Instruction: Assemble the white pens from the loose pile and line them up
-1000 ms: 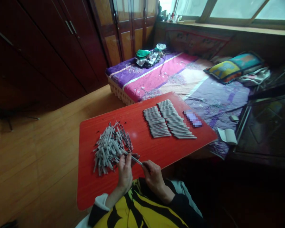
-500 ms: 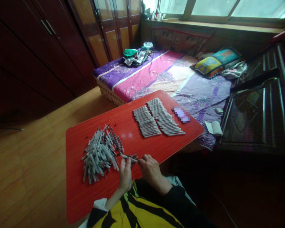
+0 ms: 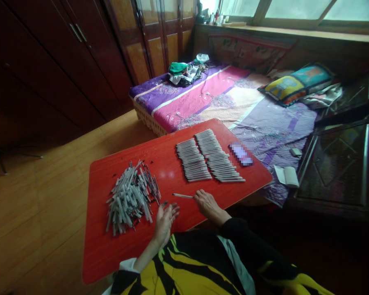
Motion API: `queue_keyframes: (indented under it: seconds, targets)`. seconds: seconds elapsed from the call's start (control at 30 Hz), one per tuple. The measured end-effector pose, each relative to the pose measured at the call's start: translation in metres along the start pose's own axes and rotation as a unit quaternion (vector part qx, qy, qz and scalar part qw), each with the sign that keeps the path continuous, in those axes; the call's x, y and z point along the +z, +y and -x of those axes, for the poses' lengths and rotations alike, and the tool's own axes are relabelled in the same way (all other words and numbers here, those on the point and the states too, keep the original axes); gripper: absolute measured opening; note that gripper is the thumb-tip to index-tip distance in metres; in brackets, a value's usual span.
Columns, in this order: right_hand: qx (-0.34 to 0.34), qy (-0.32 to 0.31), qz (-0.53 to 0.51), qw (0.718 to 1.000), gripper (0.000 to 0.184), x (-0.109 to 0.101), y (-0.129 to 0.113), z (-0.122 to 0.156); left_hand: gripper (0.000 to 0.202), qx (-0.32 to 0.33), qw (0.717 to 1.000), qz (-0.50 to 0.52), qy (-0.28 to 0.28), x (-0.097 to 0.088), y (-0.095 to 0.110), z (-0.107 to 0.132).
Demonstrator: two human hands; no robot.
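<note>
My right hand pinches the end of a slim pale pen with a dark tip, which points left above the red table. My left hand is open, palm turned inward and fingers spread, beside the loose pile. A small dark piece shows at its thumb; I cannot make out whether the hand touches it. The loose pile of pale tubes and thin dark sticks lies on the left of the table. Beyond my right hand lie two neat rows of pens, a left row and a right row.
The red table stands against a bed with a striped cover. A purple, blurred-out object lies near its right end. On the bed are a pillow, clothes and an open notebook. Dark wardrobes line the left.
My hands have moved apart. The right hand has gone right and slightly away from me with the pen, while the left hand has opened beside the pile. The view has shifted a little.
</note>
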State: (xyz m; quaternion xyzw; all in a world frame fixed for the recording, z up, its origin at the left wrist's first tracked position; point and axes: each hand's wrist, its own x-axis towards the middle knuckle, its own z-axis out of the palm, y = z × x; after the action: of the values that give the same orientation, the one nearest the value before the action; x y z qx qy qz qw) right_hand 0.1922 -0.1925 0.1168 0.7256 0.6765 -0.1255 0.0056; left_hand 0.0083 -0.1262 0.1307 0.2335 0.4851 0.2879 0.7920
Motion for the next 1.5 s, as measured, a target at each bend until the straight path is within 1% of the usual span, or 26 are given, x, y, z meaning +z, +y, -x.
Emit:
queue_keyframes:
  seconds: [0.1, 0.2, 0.3, 0.4, 0.57, 0.77, 0.9, 0.97, 1.03, 1.07, 1.17, 1.2, 1.27, 1.37, 1.5]
  targets:
    - [0.005, -0.021, 0.037, 0.999, 0.023, 0.010, 0.047, -0.009, 0.037, 0.011, 1.000, -0.002, 0.009, -0.002, 0.002, -0.002]
    - [-0.003, -0.006, 0.065, 0.998, 0.025, 0.017, 0.082, -0.019, 0.037, 0.020, 0.999, -0.003, 0.025, -0.002, 0.003, -0.004]
    - [-0.018, 0.007, 0.074, 0.997, 0.026, 0.022, 0.102, -0.029, 0.037, 0.026, 0.999, -0.002, 0.042, -0.001, 0.002, -0.005]
    - [-0.031, 0.018, 0.074, 0.997, 0.025, 0.028, 0.113, -0.038, 0.037, 0.031, 0.998, 0.005, 0.057, -0.001, 0.000, -0.007]
    - [-0.026, 0.037, 0.090, 0.995, 0.022, 0.041, 0.121, -0.048, 0.038, 0.044, 0.996, 0.028, 0.078, 0.000, -0.002, -0.007]
    - [-0.059, 0.067, 0.105, 0.990, 0.020, 0.047, 0.123, -0.049, 0.036, 0.058, 0.991, 0.051, 0.110, -0.001, -0.001, -0.004]
    - [-0.063, 0.076, 0.105, 0.990, 0.021, 0.047, 0.121, -0.048, 0.033, 0.066, 0.990, 0.053, 0.109, -0.006, -0.001, -0.001]
    - [-0.056, 0.080, 0.106, 0.990, 0.021, 0.048, 0.118, -0.048, 0.032, 0.067, 0.991, 0.050, 0.108, -0.010, 0.001, 0.000]
    - [-0.042, 0.097, 0.099, 0.989, 0.020, 0.052, 0.116, -0.050, 0.032, 0.065, 0.991, 0.048, 0.111, -0.015, 0.003, 0.001]
    - [-0.028, 0.114, 0.093, 0.989, 0.025, 0.054, 0.114, -0.053, 0.032, 0.065, 0.990, 0.048, 0.113, -0.017, 0.005, 0.002]
    - [0.039, 0.177, 0.078, 0.980, 0.057, 0.062, 0.110, -0.067, 0.031, 0.070, 0.990, 0.044, 0.112, -0.026, 0.011, 0.004]
    - [0.060, 0.192, 0.076, 0.977, 0.064, 0.065, 0.108, -0.075, 0.031, 0.071, 0.990, 0.041, 0.113, -0.029, 0.013, 0.005]
    - [0.086, 0.204, 0.073, 0.972, 0.069, 0.068, 0.106, -0.091, 0.031, 0.073, 0.990, 0.035, 0.119, -0.034, 0.015, 0.007]
    - [0.099, 0.208, 0.072, 0.970, 0.068, 0.068, 0.105, -0.114, 0.031, 0.072, 0.988, 0.031, 0.132, -0.043, 0.018, 0.011]
    - [0.112, 0.209, 0.078, 0.968, 0.069, 0.070, 0.110, -0.134, 0.032, 0.071, 0.985, 0.032, 0.152, -0.058, 0.018, 0.017]
